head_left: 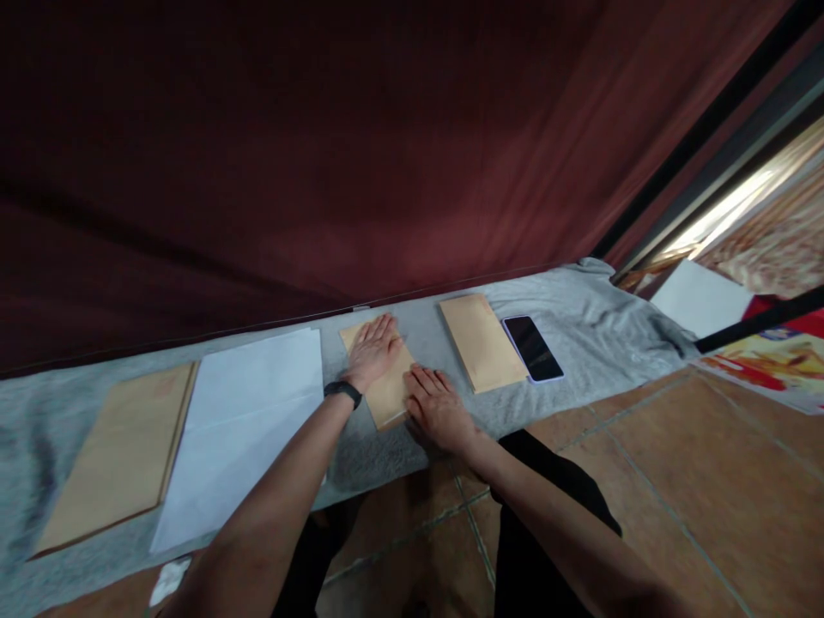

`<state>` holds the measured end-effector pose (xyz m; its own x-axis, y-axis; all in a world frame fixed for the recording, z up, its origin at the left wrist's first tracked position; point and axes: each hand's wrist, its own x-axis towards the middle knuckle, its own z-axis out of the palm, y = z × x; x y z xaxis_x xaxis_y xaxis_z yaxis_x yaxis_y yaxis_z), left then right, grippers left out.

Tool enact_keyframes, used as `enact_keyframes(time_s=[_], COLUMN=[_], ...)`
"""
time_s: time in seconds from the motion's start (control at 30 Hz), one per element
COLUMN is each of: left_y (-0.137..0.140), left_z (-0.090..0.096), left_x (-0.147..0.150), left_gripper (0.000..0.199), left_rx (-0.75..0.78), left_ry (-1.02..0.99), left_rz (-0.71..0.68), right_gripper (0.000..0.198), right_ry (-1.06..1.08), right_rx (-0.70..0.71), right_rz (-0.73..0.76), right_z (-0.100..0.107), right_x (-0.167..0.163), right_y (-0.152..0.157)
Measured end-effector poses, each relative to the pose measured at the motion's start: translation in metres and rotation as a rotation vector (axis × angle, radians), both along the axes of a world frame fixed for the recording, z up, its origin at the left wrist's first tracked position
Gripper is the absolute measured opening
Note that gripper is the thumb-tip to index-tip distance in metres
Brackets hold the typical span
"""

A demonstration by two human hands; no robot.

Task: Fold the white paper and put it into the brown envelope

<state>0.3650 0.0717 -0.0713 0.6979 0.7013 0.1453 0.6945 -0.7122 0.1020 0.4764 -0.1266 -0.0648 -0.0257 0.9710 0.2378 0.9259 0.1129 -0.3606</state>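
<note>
A brown paper envelope (pixel 386 396) lies on the grey cloth in front of me. My left hand (pixel 373 350) rests flat across its upper part, fingers stretched out, with a dark band on the wrist. Lower down, my right hand (pixel 441 410) lies on the envelope's right edge, its fingers extended and pressing on the paper. Just right of it sits a stack of brown envelopes (pixel 482 342). To the left is a pile of white paper sheets (pixel 251 429) with a crease across it.
Larger brown envelopes (pixel 122 446) lie at the far left. A phone (pixel 533 348) with a dark screen is beside the right-hand stack. Grey cloth (pixel 618 343) covers the narrow surface, with a dark red curtain (pixel 386 154) behind. Tiled floor (pixel 695 481) and a white box (pixel 701 296) are on the right.
</note>
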Motion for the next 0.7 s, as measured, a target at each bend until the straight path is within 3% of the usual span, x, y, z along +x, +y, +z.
enact_keyframes(time_s=[0.13,0.37,0.7], left_y=[-0.016,-0.072,-0.14], left_z=[0.002,0.0,0.003], left_x=[-0.004,-0.025,-0.059], left_gripper=[0.061,0.06,0.064], left_rx=[-0.002,-0.037,-0.127], left_ry=[0.04,0.024,-0.052], left_rz=[-0.018,-0.202,-0.313], right_gripper=[0.042,0.047,0.054], right_ry=[0.161,0.425,0.515], right_rx=[-0.017,0.01,-0.031], right_rz=[0.061,0.132,0.19], right_z=[-0.001,-0.005,-0.006], right_x=[0.022,0.047,0.063], right_y=[0.011,0.026,0.013])
